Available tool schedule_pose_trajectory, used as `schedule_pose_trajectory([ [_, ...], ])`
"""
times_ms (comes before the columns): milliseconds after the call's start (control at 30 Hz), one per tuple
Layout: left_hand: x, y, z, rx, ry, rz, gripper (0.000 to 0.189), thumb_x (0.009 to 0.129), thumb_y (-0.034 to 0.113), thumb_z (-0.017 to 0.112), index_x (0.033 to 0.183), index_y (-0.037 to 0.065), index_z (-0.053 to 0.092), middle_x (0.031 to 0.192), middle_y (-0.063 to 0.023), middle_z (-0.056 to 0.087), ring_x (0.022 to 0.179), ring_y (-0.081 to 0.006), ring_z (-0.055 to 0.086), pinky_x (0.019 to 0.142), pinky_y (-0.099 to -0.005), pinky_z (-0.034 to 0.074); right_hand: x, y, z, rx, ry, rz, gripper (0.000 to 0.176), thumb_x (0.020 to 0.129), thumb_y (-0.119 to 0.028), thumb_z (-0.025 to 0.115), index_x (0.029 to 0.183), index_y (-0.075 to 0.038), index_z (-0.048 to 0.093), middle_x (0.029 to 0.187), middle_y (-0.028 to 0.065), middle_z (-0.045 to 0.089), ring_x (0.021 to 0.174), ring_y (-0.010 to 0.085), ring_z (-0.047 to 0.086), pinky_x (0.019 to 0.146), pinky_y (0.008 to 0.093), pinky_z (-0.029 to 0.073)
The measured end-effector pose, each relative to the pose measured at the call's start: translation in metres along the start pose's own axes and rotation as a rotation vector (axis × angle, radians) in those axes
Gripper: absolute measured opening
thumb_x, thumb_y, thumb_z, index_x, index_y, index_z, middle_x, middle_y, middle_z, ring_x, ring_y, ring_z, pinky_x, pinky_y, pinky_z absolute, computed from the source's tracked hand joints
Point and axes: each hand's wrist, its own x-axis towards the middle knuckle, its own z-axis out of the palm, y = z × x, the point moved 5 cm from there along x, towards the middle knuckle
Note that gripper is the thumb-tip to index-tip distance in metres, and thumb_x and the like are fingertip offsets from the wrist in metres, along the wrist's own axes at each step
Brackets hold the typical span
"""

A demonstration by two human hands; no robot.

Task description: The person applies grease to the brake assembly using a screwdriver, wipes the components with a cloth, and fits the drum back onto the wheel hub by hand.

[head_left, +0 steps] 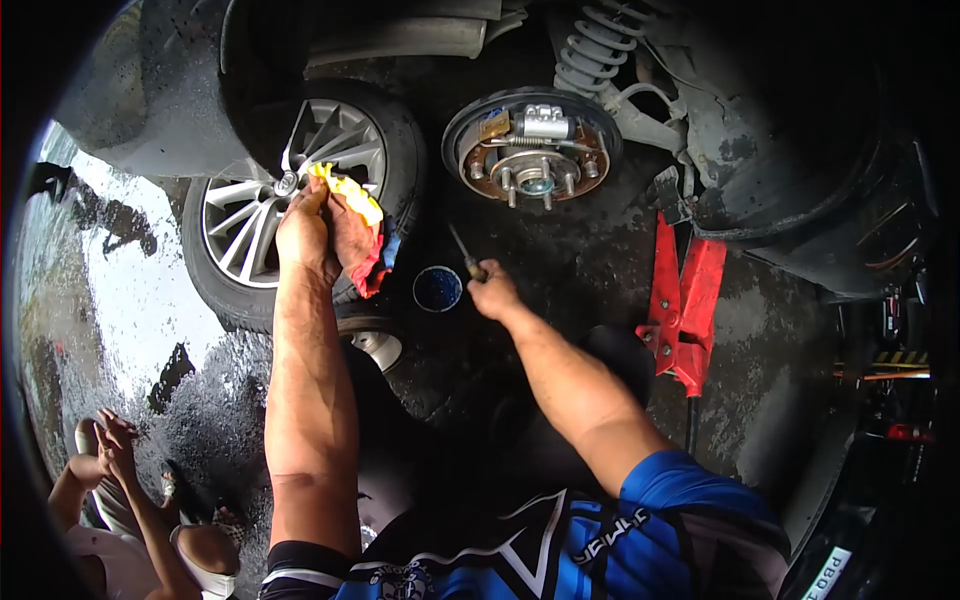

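My left hand point(308, 228) is closed on a multicoloured cloth point(358, 235), yellow, brown, red and blue, held over the wheel point(245, 215) with its silver spokes and black tyre. My right hand point(492, 290) grips a screwdriver-like tool point(462, 250) by its handle, its thin shaft pointing up and to the left. Just left of that hand a round tin point(437, 288) with dark blue contents stands on the floor. Above, the exposed brake assembly point(540, 150) shows its studs, springs and rusty shoes.
A red jack point(683, 310) stands under the car at the right. A coil spring point(598, 50) hangs at the top. A metal drum-like part point(375, 345) lies below the wheel. Another person point(140, 510) sits at the lower left. The floor point(110, 300) looks wet.
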Motion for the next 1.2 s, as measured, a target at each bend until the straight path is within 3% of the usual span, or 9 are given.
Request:
schedule_pose_trajectory([
  [433, -0.004, -0.005, 0.011, -0.193, -0.187, -0.121, 0.022, 0.095, 0.019, 0.05, 0.11, 0.005, 0.058, 0.096, -0.0068, 0.065, 0.088, -0.0218, 0.064, 0.082, -0.0339, 0.053, -0.015, 0.099, 0.068, -0.109, 0.283, 0.371, 0.052, 0.092, -0.03, 0.052, 0.134, -0.002, 0.04, 0.133, 0.0205, 0.051, 0.122, 0.0354, 0.051, 0.102, 0.0409, 0.043],
  [633, -0.002, -0.014, 0.006, -0.041, -0.203, -0.301, 0.022, 0.096, 0.022, 0.048, 0.102, 0.005, 0.061, 0.092, -0.0063, 0.066, 0.083, -0.0193, 0.064, 0.075, -0.0313, 0.053, 0.001, 0.062, 0.046, -0.284, 0.034, 0.096, 0.035, 0.086, -0.016, 0.05, 0.118, -0.003, 0.058, 0.114, 0.0189, 0.062, 0.112, 0.0353, 0.058, 0.094, 0.0442, 0.047],
  [667, -0.005, -0.015, 0.013, 0.037, -0.07, -0.2, 0.029, 0.096, 0.023, 0.044, 0.109, 0.004, 0.06, 0.096, -0.0067, 0.067, 0.087, -0.0195, 0.064, 0.079, -0.0326, 0.052, 0.041, 0.091, 0.08, -0.277, 0.08, 0.072, 0.044, 0.09, -0.02, 0.042, 0.124, 0.002, 0.057, 0.133, 0.0245, 0.052, 0.129, 0.0345, 0.045, 0.109, 0.0413, 0.035],
  [700, -0.006, -0.015, 0.018, 0.043, -0.033, -0.242, 0.035, 0.096, 0.024, 0.041, 0.116, 0.002, 0.059, 0.101, -0.0075, 0.067, 0.091, -0.0191, 0.064, 0.082, -0.0331, 0.052, 0.005, 0.031, -0.008, -0.207, -0.05, 0.068, 0.024, 0.082, -0.015, 0.049, 0.088, -0.005, 0.07, 0.103, 0.0181, 0.067, 0.1, 0.0307, 0.064, 0.086, 0.0424, 0.051],
  [733, 0.038, -0.025, -0.025, -0.014, -0.441, -0.407, 0.046, 0.097, 0.025, 0.037, 0.134, -0.001, 0.048, 0.122, -0.0103, 0.062, 0.107, -0.0234, 0.062, 0.098, -0.0371, 0.047, 0.024, 0.025, -0.011, -0.555, -0.134, -0.342, 0.022, 0.078, -0.013, 0.05, 0.08, -0.005, 0.071, 0.098, 0.0187, 0.068, 0.095, 0.0304, 0.065, 0.08, 0.0403, 0.053],
  [767, -0.008, -0.021, 0.034, -0.01, -0.165, -0.363, 0.047, 0.096, 0.029, 0.04, 0.134, 0.002, 0.048, 0.118, -0.0088, 0.063, 0.102, -0.0223, 0.063, 0.091, -0.0368, 0.051, 0.028, 0.01, -0.036, -0.726, -0.316, -0.236, 0.02, 0.073, -0.012, 0.059, 0.083, -0.003, 0.073, 0.097, 0.0161, 0.07, 0.092, 0.0307, 0.067, 0.075, 0.0429, 0.055],
  [800, -0.041, -0.025, 0.077, -0.131, -0.991, -0.636, 0.047, 0.096, 0.033, 0.043, 0.134, 0.006, 0.049, 0.113, -0.0074, 0.066, 0.096, -0.0228, 0.066, 0.083, -0.0388, 0.054, 0.09, 0.042, -0.016, -0.716, -0.329, -0.21, 0.017, 0.069, -0.013, 0.062, 0.077, -0.005, 0.074, 0.085, 0.015, 0.071, 0.084, 0.0299, 0.069, 0.066, 0.0457, 0.054],
  [967, -0.076, -0.075, 0.102, 0.285, -0.762, -0.745, 0.042, 0.095, 0.036, 0.044, 0.128, 0.011, 0.049, 0.105, -0.0069, 0.066, 0.083, -0.0227, 0.067, 0.069, -0.0424, 0.055, 0.048, 0.081, -0.124, -1.002, -0.51, -0.492, 0.022, 0.074, -0.021, 0.062, 0.075, 0.0, 0.068, 0.068, 0.0196, 0.064, 0.052, 0.0346, 0.054, 0.05, 0.0477, 0.045],
  [1200, -0.137, -0.163, 0.155, 0.78, -0.657, -0.798, 0.029, 0.093, 0.035, 0.046, 0.113, 0.014, 0.048, 0.094, -0.0027, 0.06, 0.074, -0.0189, 0.06, 0.063, -0.0378, 0.05, -0.226, 0.238, -0.198, 0.045, 0.082, 0.386, 0.023, 0.077, -0.022, 0.056, 0.085, -0.003, 0.065, 0.076, 0.0185, 0.066, 0.068, 0.0319, 0.062, 0.062, 0.0465, 0.049],
])
